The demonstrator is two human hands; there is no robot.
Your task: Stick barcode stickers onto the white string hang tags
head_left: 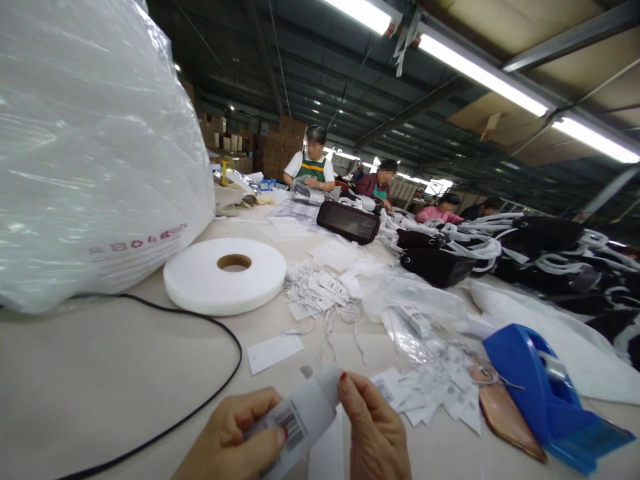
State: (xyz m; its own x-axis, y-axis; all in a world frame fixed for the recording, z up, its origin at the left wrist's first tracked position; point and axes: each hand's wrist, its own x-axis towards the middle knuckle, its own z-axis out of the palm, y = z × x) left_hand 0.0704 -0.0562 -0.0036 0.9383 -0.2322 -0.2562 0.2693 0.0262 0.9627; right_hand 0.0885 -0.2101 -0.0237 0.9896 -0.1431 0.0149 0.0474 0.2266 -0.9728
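My left hand (245, 433) is closed around a white strip of barcode labels (300, 427), its thumb pressed beside a printed barcode. At the strip's upper end, my right hand (373, 420) pinches the edge between thumb and fingertips. Whether it is one layer or several cannot be made out. Just beyond my hands lies a single white tag (275, 353) with a string. Farther up is a heap of strung barcode tags (320, 293); another pile of tags (435, 387) spreads to the right of my right hand.
A large white roll of tape (200, 287) and a bulging plastic bag (100, 147) stand left, with a black cable (235, 340) below. Right are a blue tape dispenser (535, 393), a pinkish phone-like object (510, 413) and heaped black bags (435, 263). Several co-workers (313, 167) stand beyond.
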